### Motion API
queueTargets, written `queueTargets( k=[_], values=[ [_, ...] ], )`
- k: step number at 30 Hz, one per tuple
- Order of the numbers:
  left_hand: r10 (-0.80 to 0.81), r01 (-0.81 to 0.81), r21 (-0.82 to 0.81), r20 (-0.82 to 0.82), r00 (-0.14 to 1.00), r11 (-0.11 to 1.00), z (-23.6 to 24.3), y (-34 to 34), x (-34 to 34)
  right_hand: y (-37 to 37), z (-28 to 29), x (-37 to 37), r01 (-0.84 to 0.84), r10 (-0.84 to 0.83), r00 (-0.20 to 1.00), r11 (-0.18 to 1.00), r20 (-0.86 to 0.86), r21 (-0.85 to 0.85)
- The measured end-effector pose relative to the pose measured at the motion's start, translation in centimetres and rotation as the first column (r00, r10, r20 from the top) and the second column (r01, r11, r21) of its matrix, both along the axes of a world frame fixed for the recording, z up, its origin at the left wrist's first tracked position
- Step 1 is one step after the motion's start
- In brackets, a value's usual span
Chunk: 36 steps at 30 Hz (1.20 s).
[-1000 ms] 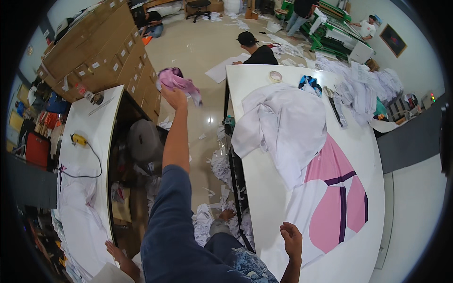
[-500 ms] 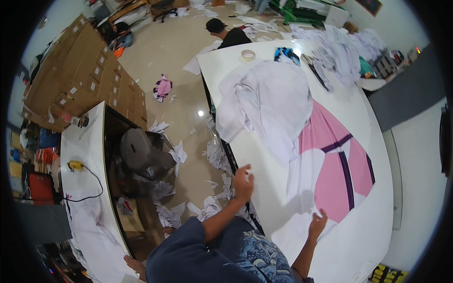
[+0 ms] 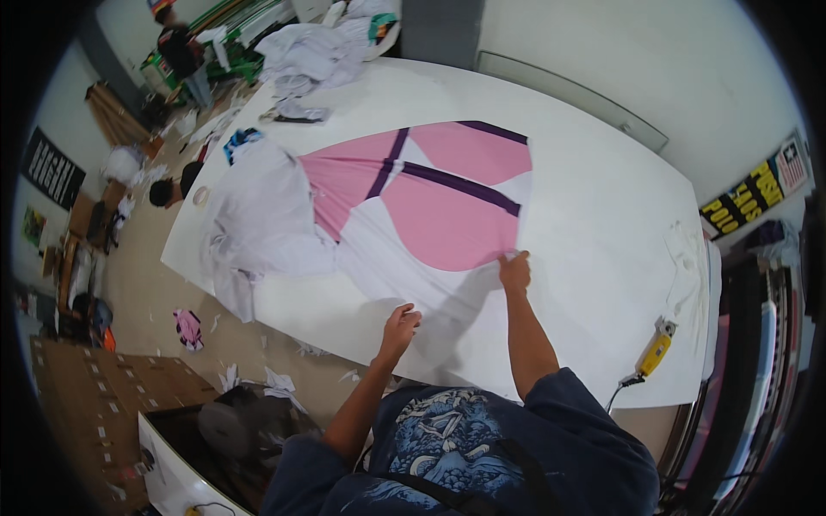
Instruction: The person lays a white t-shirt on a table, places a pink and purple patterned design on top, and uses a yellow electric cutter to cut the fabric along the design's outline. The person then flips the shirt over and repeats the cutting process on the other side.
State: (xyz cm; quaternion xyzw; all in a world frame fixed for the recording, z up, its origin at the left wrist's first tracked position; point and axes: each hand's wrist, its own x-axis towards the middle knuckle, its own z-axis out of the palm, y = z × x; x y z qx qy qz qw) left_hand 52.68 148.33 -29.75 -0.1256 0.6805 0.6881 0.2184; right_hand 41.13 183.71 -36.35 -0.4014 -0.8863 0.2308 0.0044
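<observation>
A printed fabric piece in pink and white with dark purple bands lies spread on the white table. My right hand pinches its near right edge. My left hand is just left of the white part, fingers loosely bent and apart with nothing in them. A heaped white cloth covers the fabric's left end. A yellow corded electric cutter lies on the right of the table. A pink and purple scrap lies on the floor at the left.
White cloth piles sit at the table's far left. A standing person is by green machinery, and a capped person is low beyond the table. Stacked boxes and a second table are lower left. Fabric rolls stand at right.
The pink scrap has left my left hand for the floor. My view has turned toward the table. My left hand has come back beside the fabric, and my right hand has taken its edge.
</observation>
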Motion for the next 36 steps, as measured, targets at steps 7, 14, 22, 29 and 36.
queueTargets(
  k=[7,14,22,29,36],
  values=[
    [-0.372,0.178,0.381,0.531,0.761,0.907,-0.2,11.9,0.8,0.2,5.5,9.6,-0.422,0.425,0.905,0.901,0.018,-0.099],
    [-0.029,-0.309,0.441,0.61,0.792,0.843,-0.4,15.8,5.0,1.3,11.8,16.8,-0.363,0.292,0.922,0.418,-0.255,-0.833],
    [0.546,-0.589,0.777,0.401,0.735,0.223,1.5,11.8,-5.3,13.8,25.5,24.7,-0.502,-0.452,0.75,0.085,-0.483,-0.86],
    [0.589,-0.3,0.945,0.17,0.79,0.131,6.4,3.2,-12.6,22.3,27.4,28.2,-0.392,-0.078,0.156,0.91,-0.985,-0.134],
    [0.894,-0.557,0.808,0.091,0.439,0.192,5.2,-5.3,-16.1,32.8,37.1,32.6,0.043,-0.167,0.108,0.986,-0.98,-0.163]
  ],
)
